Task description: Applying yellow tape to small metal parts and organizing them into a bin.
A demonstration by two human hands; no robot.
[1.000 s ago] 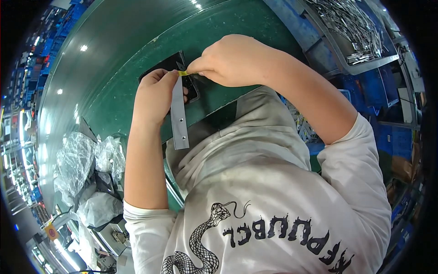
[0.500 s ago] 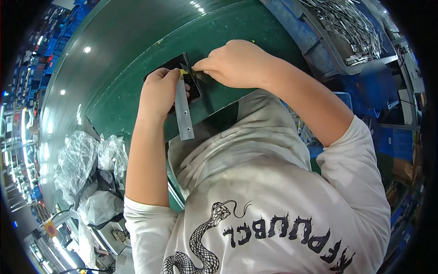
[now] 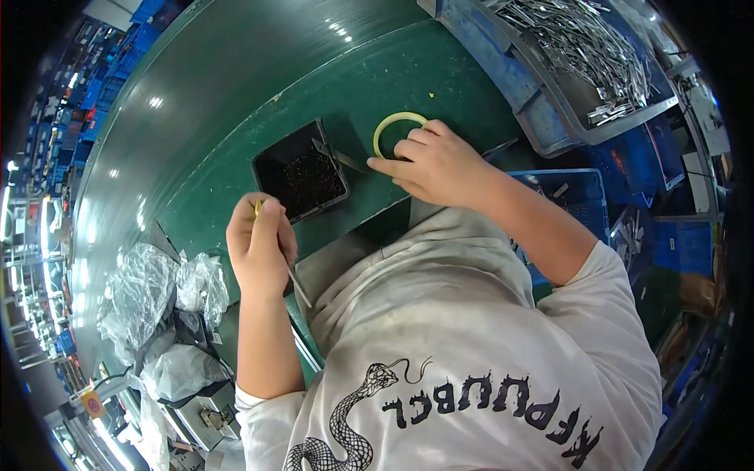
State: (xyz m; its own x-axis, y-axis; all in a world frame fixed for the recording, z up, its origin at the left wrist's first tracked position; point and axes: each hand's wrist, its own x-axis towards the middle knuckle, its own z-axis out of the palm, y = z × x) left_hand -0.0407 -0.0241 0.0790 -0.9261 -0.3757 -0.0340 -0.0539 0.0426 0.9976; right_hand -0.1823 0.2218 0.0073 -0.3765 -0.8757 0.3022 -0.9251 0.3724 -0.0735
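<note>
My left hand (image 3: pixel 259 239) is closed around a thin metal strip (image 3: pixel 299 287). The strip now shows narrow, its lower end pointing toward my lap, and a bit of yellow (image 3: pixel 258 207) shows between thumb and fingers. My right hand (image 3: pixel 440 165) is curled over the right side of a roll of yellow tape (image 3: pixel 390 123), its index finger reaching left; the covered part of the roll is hidden. Between my hands a square black tray (image 3: pixel 271 153) holds small dark bits (image 3: pixel 309 174). A thin flat blade-like piece (image 3: pixel 345 161) sticks out at the tray's right edge.
A grey-blue bin (image 3: pixel 542 102) of thin metal strips (image 3: pixel 585 51) stands at the far right. Below it is a blue basket (image 3: pixel 593 184). Crumpled clear plastic bags (image 3: pixel 141 290) lie at the left. The green table (image 3: pixel 212 177) ends at my lap.
My left hand has drawn down and left, away from the tray, with the metal strip. My right hand has moved right and down onto the tape roll, and the tray is now uncovered.
</note>
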